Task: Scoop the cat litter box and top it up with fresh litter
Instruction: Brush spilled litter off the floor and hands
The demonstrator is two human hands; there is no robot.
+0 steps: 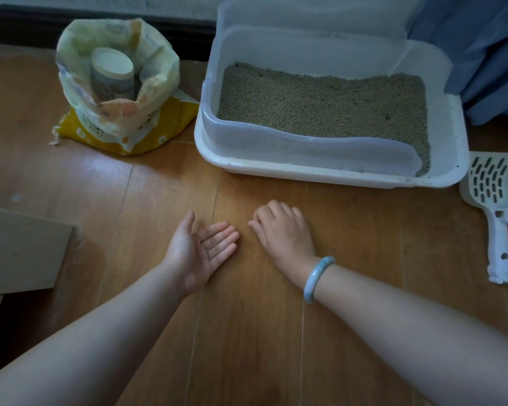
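Both our hands are low over the brown wooden plank floor (247,332), in front of the near long side of the white plastic litter box (305,171) with its clear raised shield. Our left hand (201,253) lies palm up, fingers straight and together, gripping nothing. A few dark stray grains (213,244) sit loose on its fingers. Our right hand (282,230), with a pale blue-green bangle (317,278) on the wrist, is knuckles up just beside it, fingers curled with their tips down at the floor. Whether they pinch a grain we cannot tell, since the hand covers them. More tan crumbs (285,285) dot the floor beside that wrist.

The tan pelleted litter (320,104) lies fairly even in the box, so we judge this to be tidying of spill. What matters next is that the box lies ahead and to the right of the open palm, and the right hand is the nearer. The white slotted plastic scoop (489,186) lies on the floor at the box's near right corner, long axis running away from us, handle toward us, well apart from the right hand. The open yellow-and-white litter bag (115,124) stands toward the floor's far edge, left of the box, with a pale cylindrical cup (112,71) upright inside. How much litter the bag holds is hidden. A cardboard sheet (21,250) is cut off at the left.
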